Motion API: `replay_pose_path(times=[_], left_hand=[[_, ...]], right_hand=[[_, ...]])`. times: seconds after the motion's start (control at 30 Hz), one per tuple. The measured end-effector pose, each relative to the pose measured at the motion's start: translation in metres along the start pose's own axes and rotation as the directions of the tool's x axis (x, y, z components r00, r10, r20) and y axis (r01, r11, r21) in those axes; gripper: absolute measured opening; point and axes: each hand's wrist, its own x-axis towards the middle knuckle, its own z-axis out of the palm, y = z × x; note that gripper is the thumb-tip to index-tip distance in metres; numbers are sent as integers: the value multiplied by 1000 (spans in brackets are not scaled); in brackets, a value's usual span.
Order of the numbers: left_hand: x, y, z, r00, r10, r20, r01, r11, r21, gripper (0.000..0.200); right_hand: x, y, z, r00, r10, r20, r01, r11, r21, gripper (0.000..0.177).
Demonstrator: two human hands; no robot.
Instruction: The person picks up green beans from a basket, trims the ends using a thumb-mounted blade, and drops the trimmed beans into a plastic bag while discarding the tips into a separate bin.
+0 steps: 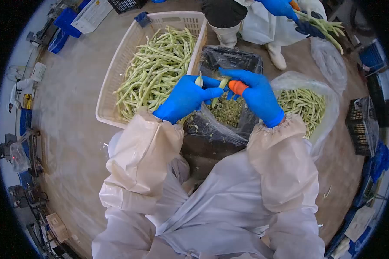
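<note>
My left hand, in a blue glove, is closed round a green bean over the right edge of a white crate heaped with long beans. My right hand, also gloved in blue, has an orange cover on one finger. Its fingers meet a bean piece between the two hands. Below them is a bin lined with dark plastic, holding green trimmings. Beside my right forearm, a clear bag holds more beans.
A co-worker's gloved hands hold long beans at the top right. A black crate stands on the right. Blue bins and a white box are at the upper left.
</note>
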Motion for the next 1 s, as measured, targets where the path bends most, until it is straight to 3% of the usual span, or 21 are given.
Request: replay_pose_path(times=[0.1, 0.2, 0.3, 0.4, 0.5, 0.6, 0.7, 0.8, 0.9, 0.93, 0.97, 1.0], left_hand=[[1, -1, 7, 997, 34, -67, -36, 999, -27, 28], [6, 0, 4, 980, 51, -191, -64, 996, -62, 29], [16, -13, -23, 950, 93, -298, -209, 899, -385, 31], [13, -13, -43, 937, 87, -338, -255, 834, -490, 32], [13, -13, -42, 929, 101, -357, -288, 803, -521, 29], [14, -14, -31, 941, 149, -303, -288, 824, -489, 29], [13, -16, -11, 953, 152, -261, -262, 844, -468, 30], [12, -13, 1, 971, 137, -196, -216, 858, -465, 31], [12, -14, 4, 955, 139, -261, -231, 902, -365, 31], [9, -10, 7, 914, 128, -386, -247, 928, -278, 34], [9, -9, 7, 818, 349, -456, -382, 924, 22, 35], [10, -8, 7, 694, 564, -448, -463, 826, 322, 36]], right_hand=[[-3, 1, 3, 998, 13, -54, -17, 997, -80, 40], [-4, -6, 10, 1000, 26, 18, -26, 1000, -14, 43], [-5, -27, 2, 970, 159, 182, -203, 944, 260, 42], [-1, -26, -16, 990, 137, -18, -127, 953, 274, 38], [4, 0, -25, 952, 124, -280, -99, 990, 101, 31], [6, 21, -4, 940, -244, -239, 159, 933, -324, 25], [0, 15, 19, 982, -76, -170, 59, 993, -104, 23], [-5, 4, 24, 991, 95, -92, -101, 992, -72, 21], [-5, 4, 23, 992, 16, -122, -59, 932, -359, 19], [-5, 8, 24, 986, -92, -140, 24, 904, -428, 16], [-6, 9, 23, 987, -116, -110, 45, 861, -507, 15], [-6, 8, 21, 987, -135, -81, 63, 809, -584, 14]])
